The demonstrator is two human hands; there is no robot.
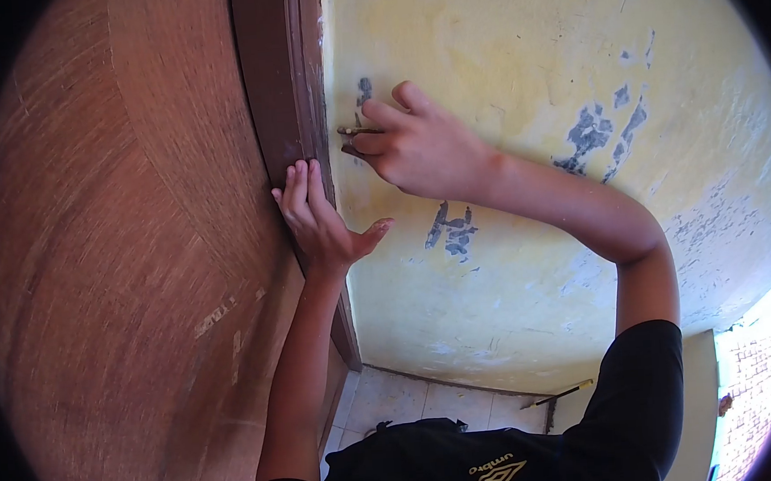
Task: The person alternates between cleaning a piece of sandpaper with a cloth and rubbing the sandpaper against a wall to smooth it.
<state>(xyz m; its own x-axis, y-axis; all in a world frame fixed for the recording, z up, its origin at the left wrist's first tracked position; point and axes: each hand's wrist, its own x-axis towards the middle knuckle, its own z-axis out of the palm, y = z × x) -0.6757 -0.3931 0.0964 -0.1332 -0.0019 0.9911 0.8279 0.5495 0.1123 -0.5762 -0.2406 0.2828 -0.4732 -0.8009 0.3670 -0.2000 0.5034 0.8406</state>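
Note:
My right hand [419, 144] is at the yellow wall [498, 54], its fingers closed round a small, thin, dark tool [358, 131] whose end points left toward the door frame. What kind of tool it is cannot be made out. My left hand [321, 216] rests on the dark brown door frame [271, 70], fingers stretched upward and thumb spread out to the right, below my right hand. Grey patches of bare plaster [588, 132] show through the paint beside my right forearm, and more lie below my right hand.
A large brown wooden door [119, 259] fills the left side. White floor tiles [387, 397] lie below the wall. A thin black and yellow object [562, 393] stands near the wall's foot. Bright light enters at the lower right.

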